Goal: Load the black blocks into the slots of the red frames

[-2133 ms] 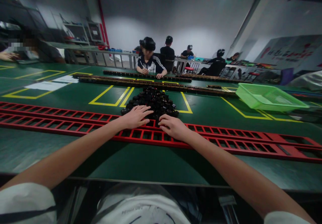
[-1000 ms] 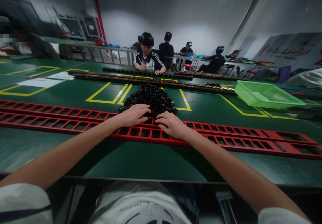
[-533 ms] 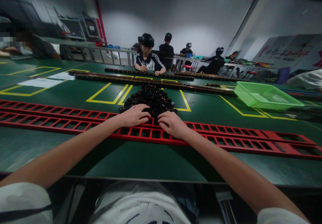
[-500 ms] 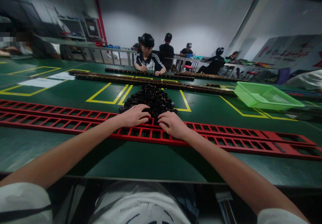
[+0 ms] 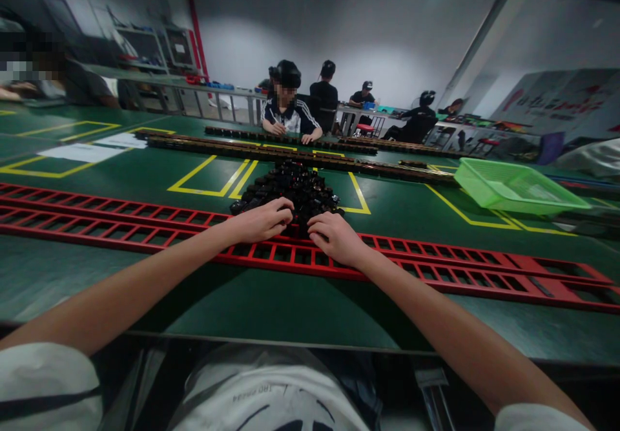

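A heap of small black parts (image 5: pixel 295 189), too dark to make out singly, lies on the green table (image 5: pixel 290 311). At its near left edge is my left hand (image 5: pixel 265 219), its fingers bent and its thumb below them. Whatever lies between them is dark and unclear. My right hand (image 5: pixel 334 237) is at the near right edge, over the red ladder-like rack (image 5: pixel 426 269), with fingers curled inward. Its fingertips hide what they hold, if anything. A narrow gap separates the two hands. Both rows of the rack run left to right under my wrists.
Long dark slotted strips (image 5: pixel 271 152) lie across the table beyond the heap. A green plastic basket (image 5: pixel 520 189) stands at the right. White paper sheets (image 5: pixel 77 152) lie at the left. A person (image 5: pixel 290 111) sits opposite; other people work at benches behind.
My left fingers have bent more and lifted slightly. My right hand has stayed nearly in place, its fingers a little more curled. The view has shifted slightly.
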A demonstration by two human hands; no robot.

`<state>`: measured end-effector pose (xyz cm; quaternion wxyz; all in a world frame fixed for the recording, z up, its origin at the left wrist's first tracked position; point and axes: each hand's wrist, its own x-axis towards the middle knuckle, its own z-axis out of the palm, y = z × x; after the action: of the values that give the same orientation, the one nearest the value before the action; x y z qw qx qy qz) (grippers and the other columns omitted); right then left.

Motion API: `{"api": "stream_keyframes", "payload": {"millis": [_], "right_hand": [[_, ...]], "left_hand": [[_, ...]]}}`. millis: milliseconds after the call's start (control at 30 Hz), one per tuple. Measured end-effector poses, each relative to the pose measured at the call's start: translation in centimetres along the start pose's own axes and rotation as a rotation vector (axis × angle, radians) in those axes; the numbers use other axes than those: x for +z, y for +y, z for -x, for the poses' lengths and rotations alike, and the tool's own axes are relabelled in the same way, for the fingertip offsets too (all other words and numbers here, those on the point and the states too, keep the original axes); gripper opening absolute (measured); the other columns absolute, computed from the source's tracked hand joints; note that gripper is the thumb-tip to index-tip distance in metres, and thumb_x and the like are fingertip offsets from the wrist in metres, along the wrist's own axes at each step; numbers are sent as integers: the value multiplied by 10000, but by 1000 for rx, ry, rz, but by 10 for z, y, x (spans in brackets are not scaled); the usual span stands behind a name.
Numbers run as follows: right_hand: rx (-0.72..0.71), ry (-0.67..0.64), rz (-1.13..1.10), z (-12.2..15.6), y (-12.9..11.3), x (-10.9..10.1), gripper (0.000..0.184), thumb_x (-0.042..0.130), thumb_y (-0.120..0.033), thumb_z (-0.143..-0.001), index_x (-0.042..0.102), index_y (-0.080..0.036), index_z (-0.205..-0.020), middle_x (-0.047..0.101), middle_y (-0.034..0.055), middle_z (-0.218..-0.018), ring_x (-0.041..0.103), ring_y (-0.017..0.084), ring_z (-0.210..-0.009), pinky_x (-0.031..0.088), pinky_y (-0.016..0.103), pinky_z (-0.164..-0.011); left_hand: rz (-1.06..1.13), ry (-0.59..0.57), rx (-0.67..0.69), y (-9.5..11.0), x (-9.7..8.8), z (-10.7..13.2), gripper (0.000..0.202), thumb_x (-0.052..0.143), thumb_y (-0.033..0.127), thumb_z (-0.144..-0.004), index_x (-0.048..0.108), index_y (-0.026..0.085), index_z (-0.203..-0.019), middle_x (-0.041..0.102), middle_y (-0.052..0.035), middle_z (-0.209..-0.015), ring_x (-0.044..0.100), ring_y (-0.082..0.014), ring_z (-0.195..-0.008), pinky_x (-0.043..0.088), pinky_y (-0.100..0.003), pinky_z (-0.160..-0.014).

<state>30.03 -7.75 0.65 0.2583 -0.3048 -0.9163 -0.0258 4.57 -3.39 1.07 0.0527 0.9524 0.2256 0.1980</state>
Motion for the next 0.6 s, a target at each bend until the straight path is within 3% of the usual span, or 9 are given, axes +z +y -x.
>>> {"api": "stream_keyframes", "payload": {"millis": [167,367,600], "right_hand": [[-4,-11,9,0,1,1,141,576,-148,-919,714,-169,-892,706,83,-1060,611,227,-992,454,387,-871],[3,-7,14,0,1,1,128,586,-152,-913,712,-168,-902,708,85,-1060,613,229,-992,454,382,-864],[0,-19,-1,0,2,2,137,588,-128,-897,719,-168,-898,707,85,-1048,614,222,-978,463,386,-876]], "left_hand": [[-14,9,9,3,-2,1,60,475,236,-928,502,183,-928,516,-113,-1247,567,-217,-1058,470,-357,-935],[-27,-6,39,3,0,2,250,536,259,-873,456,184,-1097,564,-114,-1178,580,-237,-1044,475,-361,-906],[-7,-25,35,5,-4,3,241,488,229,-879,449,197,-1114,565,-97,-1150,576,-233,-1021,467,-363,-899]]}}
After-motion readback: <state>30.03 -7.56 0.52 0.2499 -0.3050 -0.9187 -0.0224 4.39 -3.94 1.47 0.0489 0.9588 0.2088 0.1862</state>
